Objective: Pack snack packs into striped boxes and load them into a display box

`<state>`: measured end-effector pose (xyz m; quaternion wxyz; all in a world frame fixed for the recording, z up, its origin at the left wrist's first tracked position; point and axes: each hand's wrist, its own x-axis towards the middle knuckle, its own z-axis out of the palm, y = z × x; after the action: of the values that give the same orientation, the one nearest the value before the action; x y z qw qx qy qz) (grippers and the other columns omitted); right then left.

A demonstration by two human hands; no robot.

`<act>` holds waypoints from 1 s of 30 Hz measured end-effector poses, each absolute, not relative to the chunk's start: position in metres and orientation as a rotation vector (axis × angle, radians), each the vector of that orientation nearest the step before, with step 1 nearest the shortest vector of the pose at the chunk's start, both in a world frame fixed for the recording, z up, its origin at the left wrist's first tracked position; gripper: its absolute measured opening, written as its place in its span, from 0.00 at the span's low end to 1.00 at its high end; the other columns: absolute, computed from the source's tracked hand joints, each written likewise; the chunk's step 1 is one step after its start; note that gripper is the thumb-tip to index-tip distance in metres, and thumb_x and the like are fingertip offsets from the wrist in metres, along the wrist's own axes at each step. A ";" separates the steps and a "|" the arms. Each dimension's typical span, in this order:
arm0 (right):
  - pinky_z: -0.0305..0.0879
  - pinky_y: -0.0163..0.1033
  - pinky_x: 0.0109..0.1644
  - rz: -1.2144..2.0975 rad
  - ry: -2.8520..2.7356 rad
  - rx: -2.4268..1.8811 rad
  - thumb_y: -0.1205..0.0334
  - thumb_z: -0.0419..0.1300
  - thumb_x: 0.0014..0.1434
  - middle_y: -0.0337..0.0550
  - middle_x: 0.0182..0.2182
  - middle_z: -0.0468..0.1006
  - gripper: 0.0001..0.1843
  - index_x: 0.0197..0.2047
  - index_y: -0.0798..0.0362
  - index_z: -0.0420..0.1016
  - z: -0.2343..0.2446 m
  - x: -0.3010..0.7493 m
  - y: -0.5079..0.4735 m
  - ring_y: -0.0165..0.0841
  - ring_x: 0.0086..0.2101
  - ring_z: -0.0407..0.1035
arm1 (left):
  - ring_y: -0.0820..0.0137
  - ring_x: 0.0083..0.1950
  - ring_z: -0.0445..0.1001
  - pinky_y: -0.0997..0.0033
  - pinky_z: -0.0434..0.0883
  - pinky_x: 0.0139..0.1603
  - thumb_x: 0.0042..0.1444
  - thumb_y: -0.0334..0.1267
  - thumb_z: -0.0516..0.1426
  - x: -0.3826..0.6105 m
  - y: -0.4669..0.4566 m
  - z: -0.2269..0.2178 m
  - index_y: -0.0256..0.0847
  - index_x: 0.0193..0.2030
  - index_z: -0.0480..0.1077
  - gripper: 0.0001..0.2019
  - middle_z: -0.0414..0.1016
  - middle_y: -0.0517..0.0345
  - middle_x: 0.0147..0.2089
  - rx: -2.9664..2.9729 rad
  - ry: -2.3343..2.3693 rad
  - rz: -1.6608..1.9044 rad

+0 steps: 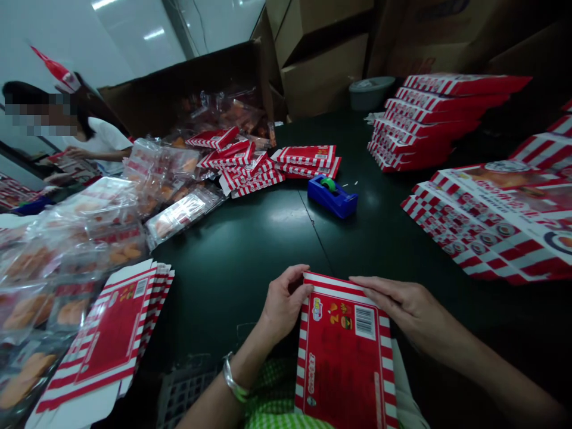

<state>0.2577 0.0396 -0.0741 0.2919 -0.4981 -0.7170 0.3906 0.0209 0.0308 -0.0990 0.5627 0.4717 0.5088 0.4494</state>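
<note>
A red carton with red-and-white striped edges (342, 363) rests at the table's near edge, its barcode side facing up. My left hand (286, 304) pinches its far left corner between thumb and fingers. My right hand (406, 304) lies along the far right corner with its fingers extended together over the edge; its thumb is hidden. Beyond the carton stands a blue tape dispenser (333, 198) with a green core. To the left lies a stack of flattened red cartons (114, 333).
Clear bags of orange-brown pieces (111, 238) heap up on the left, before a large open cardboard box (187, 83). Small striped boxes (308, 156) lie mid-table. Stacked cartons (429, 119) and more printed boxes (496, 220) stand right. A co-worker (105, 140) sits far left.
</note>
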 end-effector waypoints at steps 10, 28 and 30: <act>0.70 0.47 0.54 1.005 -1.828 -1.316 0.46 0.52 0.61 0.46 0.47 0.80 0.21 0.47 0.48 0.79 -0.082 0.254 0.024 0.42 0.47 0.75 | 0.70 0.35 0.73 0.71 0.70 0.38 0.46 0.39 0.64 0.007 0.032 -0.089 0.36 0.38 0.72 0.13 0.76 0.56 0.35 1.008 1.069 1.019; 0.74 0.45 0.47 1.488 -1.047 -1.196 0.45 0.68 0.48 0.49 0.47 0.79 0.25 0.46 0.49 0.77 -0.101 0.225 0.028 0.42 0.45 0.74 | 0.67 0.40 0.75 0.70 0.74 0.37 0.52 0.44 0.62 0.007 0.034 -0.095 0.41 0.45 0.68 0.16 0.74 0.55 0.46 1.031 1.192 1.006; 0.75 0.44 0.46 1.479 -1.099 -1.209 0.44 0.67 0.48 0.49 0.45 0.80 0.24 0.45 0.50 0.76 -0.096 0.224 0.031 0.42 0.44 0.75 | 0.67 0.40 0.75 0.70 0.74 0.37 0.52 0.43 0.62 0.008 0.032 -0.094 0.42 0.44 0.66 0.15 0.73 0.55 0.47 1.002 1.220 1.063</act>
<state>0.2239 0.0315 -0.0956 0.4518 -0.4895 -0.4448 0.5986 0.0084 0.0322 -0.0943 0.5802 0.4289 0.5220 0.4549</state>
